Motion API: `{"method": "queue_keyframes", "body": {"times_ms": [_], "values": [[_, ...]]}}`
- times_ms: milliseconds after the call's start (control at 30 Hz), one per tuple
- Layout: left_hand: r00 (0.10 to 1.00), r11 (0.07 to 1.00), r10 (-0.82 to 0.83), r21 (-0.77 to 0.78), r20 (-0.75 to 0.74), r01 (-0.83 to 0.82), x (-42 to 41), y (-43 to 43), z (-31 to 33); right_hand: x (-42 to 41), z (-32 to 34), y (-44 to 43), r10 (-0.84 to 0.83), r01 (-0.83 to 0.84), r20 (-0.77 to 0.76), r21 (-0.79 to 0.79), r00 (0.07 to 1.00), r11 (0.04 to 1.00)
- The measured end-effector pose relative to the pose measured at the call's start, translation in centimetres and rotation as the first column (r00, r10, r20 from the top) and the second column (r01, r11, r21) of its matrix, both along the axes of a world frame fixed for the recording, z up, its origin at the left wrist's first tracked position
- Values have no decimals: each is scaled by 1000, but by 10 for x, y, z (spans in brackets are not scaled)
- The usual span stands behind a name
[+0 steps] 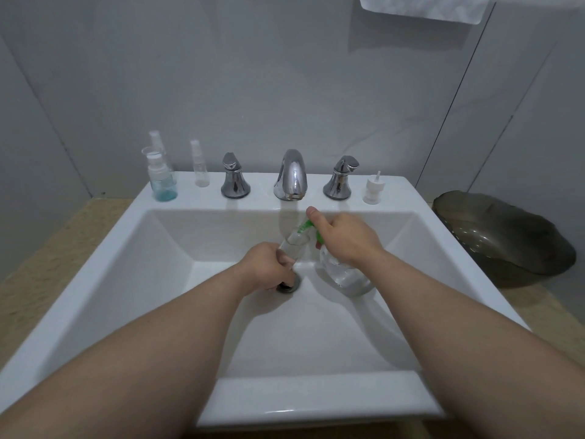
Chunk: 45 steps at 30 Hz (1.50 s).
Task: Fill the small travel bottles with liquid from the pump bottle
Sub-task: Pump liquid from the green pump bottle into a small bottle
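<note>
Over the white sink (104, 280), my left hand (269, 267) grips a small clear travel bottle (296, 243), tilted toward the right. My right hand (343, 237) holds the clear pump bottle (345, 275) by its green pump head (305, 228), thumb up, with the nozzle at the small bottle's mouth. The pump bottle holds clear liquid. On the back ledge at left stand a small bottle with blue liquid (163, 180), another spray bottle (156, 144) behind it, and an empty clear spray bottle (199, 164). A loose white pump cap (373, 190) sits on the ledge at right.
A chrome faucet (292, 174) with two handles (234, 177) (340, 179) stands on the ledge. The drain (291, 285) lies under my left hand. A dark glass dish (503, 232) rests on the beige counter at right. A white towel (424, 7) hangs above.
</note>
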State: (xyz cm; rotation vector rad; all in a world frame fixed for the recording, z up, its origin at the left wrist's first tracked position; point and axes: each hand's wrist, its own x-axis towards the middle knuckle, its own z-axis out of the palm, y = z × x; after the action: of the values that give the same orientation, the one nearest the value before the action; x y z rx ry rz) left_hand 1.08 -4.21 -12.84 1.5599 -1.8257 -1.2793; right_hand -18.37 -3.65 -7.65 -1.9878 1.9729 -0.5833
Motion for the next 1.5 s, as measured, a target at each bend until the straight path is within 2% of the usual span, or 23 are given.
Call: {"method": "queue_keyframes", "body": {"times_ms": [767,1500], "values": [[1000,1000,11,15,13,-11,0,0,0,-4,2,-2,-5,5,28,5,1000,1000],[995,999,41,-20,90,-40,0,-2,-4,-2,1,-4,-13,13,63,-2,998,1000]]}}
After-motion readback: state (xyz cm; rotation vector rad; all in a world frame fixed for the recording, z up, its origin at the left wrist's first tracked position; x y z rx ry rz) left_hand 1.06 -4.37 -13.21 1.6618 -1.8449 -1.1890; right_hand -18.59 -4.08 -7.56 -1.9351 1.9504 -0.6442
